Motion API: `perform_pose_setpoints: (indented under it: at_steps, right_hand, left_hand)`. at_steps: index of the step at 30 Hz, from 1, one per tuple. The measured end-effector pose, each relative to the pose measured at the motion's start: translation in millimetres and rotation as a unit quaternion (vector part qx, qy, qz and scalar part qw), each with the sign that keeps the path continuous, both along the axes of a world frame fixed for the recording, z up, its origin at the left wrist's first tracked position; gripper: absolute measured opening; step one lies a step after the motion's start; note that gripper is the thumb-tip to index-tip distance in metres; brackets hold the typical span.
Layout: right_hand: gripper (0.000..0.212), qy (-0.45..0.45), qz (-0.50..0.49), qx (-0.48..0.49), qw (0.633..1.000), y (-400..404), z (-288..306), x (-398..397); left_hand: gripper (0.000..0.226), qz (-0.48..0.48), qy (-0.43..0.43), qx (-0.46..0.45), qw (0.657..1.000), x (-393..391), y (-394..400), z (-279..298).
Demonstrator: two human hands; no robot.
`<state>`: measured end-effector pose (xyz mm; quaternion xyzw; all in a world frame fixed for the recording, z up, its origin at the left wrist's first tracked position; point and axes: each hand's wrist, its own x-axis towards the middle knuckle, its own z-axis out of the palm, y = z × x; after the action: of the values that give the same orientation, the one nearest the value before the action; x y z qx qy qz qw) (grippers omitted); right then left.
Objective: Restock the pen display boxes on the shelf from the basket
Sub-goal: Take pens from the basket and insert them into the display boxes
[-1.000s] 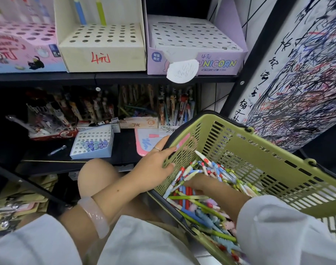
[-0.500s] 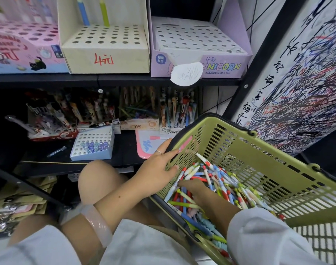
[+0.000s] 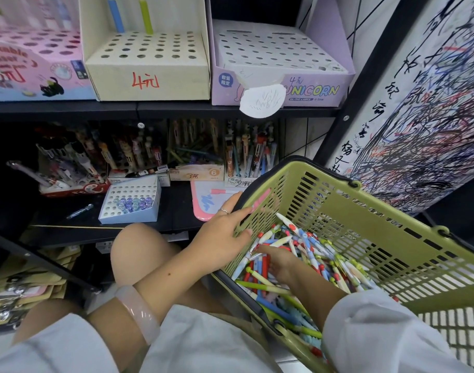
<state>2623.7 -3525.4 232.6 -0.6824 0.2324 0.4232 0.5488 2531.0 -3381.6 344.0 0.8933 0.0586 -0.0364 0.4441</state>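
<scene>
A green plastic basket (image 3: 370,208) tilts on my lap at the right, holding a heap of colourful pens (image 3: 306,246). My left hand (image 3: 222,235) rests flat on the outside of the basket's left wall, fingers straight. My right hand (image 3: 280,262) lies inside the basket on the pen heap, fingers stretched over the pens toward the left wall. On the upper shelf stand a cream display box (image 3: 149,71) with two pens at its back, a purple unicorn box (image 3: 281,87) with bare holes, and a pink box (image 3: 28,71).
The lower shelf holds a small blue-and-white holed box (image 3: 130,208) with several purple-topped pens, crowded pen boxes (image 3: 195,173) behind it, a loose pen (image 3: 79,211) and a pink board (image 3: 206,203). My bare knee (image 3: 139,249) is below. A scribbled board (image 3: 419,117) stands at the right.
My right hand has shifted through the pen heap toward the basket's left wall and its fingers have stretched out. My left hand stays on the basket wall.
</scene>
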Motion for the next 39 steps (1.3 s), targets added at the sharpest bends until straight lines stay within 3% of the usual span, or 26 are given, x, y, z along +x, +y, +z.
perform_pose_setpoints:
  at_steps: [3,13,17,21,23,27,32,39]
  right_hand:
    - [0.033,0.021,0.005,0.029,0.999,-2.0,2.1,1.7]
    - [0.051,0.010,-0.011,-0.008,1.000,-5.3,-2.5,1.9]
    - [0.008,0.063,0.021,0.029,0.997,-7.2,10.4,-3.3]
    - [0.009,0.074,0.064,0.041,0.994,2.6,15.3,-14.5]
    - [0.013,0.057,0.054,0.033,0.996,8.5,15.9,-20.2]
    - [0.046,-0.009,0.030,-0.001,1.000,14.2,14.7,-32.1]
    - [0.024,-0.024,0.008,0.041,0.999,3.9,26.4,-42.0]
    - [0.006,-0.139,-0.030,0.090,0.986,-18.6,37.1,-69.0]
  left_hand:
    - [0.049,-0.005,-0.002,0.005,1.000,0.2,-0.2,0.8]
    - [0.048,-0.012,-0.008,0.012,1.000,-3.4,2.6,-4.2]
    - [0.048,-0.005,0.000,0.014,1.000,-2.6,1.6,-4.2]
    - [0.048,-0.001,-0.004,0.025,1.000,-0.8,0.6,-3.8]
    - [0.048,-0.001,-0.003,0.028,1.000,-1.2,0.6,-3.7]
    - [0.049,-0.002,-0.001,0.023,1.000,-2.2,1.1,-2.7]
    - [0.048,0.001,0.004,0.024,1.000,-1.8,1.0,-0.8]
    - [0.048,-0.013,0.003,0.009,1.000,-2.7,2.9,-0.3]
